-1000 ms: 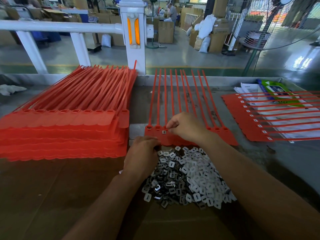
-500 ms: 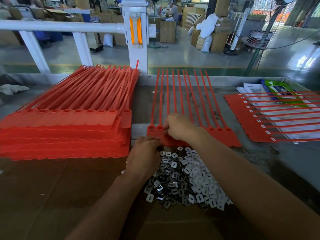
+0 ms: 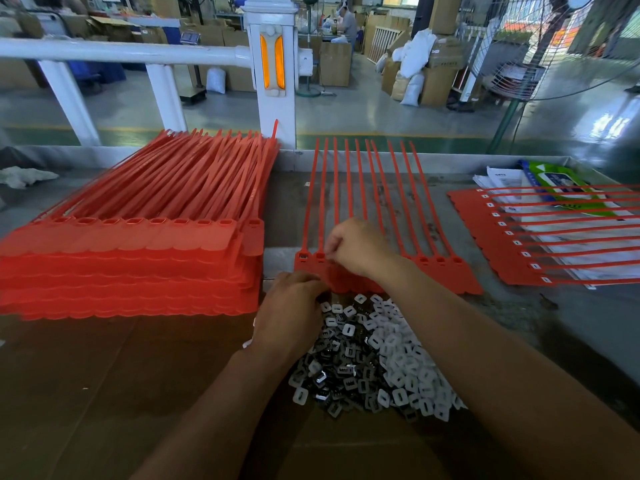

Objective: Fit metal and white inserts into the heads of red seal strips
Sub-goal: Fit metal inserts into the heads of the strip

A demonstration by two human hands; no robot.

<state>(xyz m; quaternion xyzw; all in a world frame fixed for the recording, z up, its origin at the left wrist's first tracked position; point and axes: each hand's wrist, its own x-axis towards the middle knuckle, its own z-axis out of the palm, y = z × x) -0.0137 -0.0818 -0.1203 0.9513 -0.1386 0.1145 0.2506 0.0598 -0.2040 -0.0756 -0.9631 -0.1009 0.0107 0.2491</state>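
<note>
A row of joined red seal strips lies in the middle of the bench, heads toward me. My right hand hovers over the heads near the row's left end, fingertips pinched at the second head; what they pinch is too small to see. The leftmost head shows an insert in it. My left hand rests with curled fingers on the near edge of the row, at the top left of a heap of metal and white inserts. What the left fingers hold is hidden.
A tall stack of red seal strips fills the left of the bench. At the right lies a row of strips with white inserts on papers and a green packet. Brown cardboard covers the near bench. A white railing stands behind.
My right hand has moved left along the heads, from about the third head to the second. My left hand has stayed at the heap's upper left edge.
</note>
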